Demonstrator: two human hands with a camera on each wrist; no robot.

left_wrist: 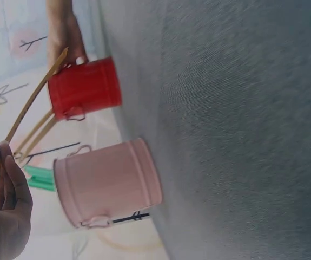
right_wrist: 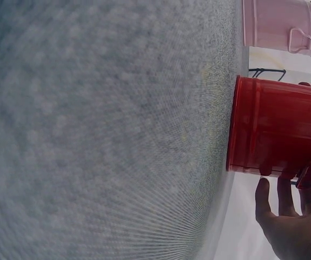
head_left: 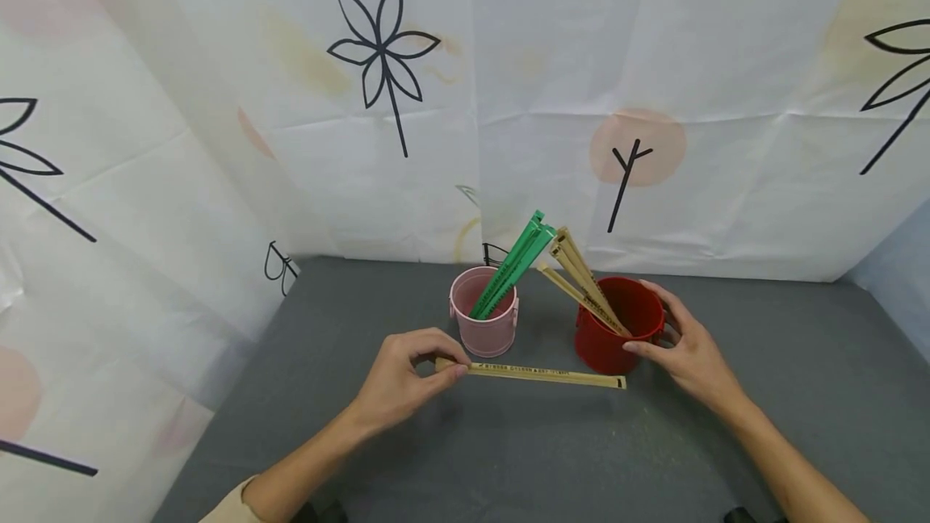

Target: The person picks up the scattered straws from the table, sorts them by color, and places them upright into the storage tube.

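Note:
My left hand (head_left: 407,378) pinches one end of a slim tan packet of wrapped chopsticks (head_left: 545,374) between thumb and fingers. The packet carries dark print and extends rightward, in front of the two buckets in the head view. My right hand (head_left: 686,349) holds the right side of a red bucket (head_left: 606,349), thumb at the near rim and fingers round the far side. Several similar tan packets (head_left: 579,271) lean leftward out of the red bucket. To its left, a pink bucket (head_left: 488,337) bears several green packets (head_left: 517,266) tilted to the right.
Both buckets stand on a dark grey tabletop (head_left: 508,458), near its back edge. A white cloth (head_left: 538,47) printed with plants hangs behind the table and along its left side. Small handles (left_wrist: 97,221) project from the buckets' sides.

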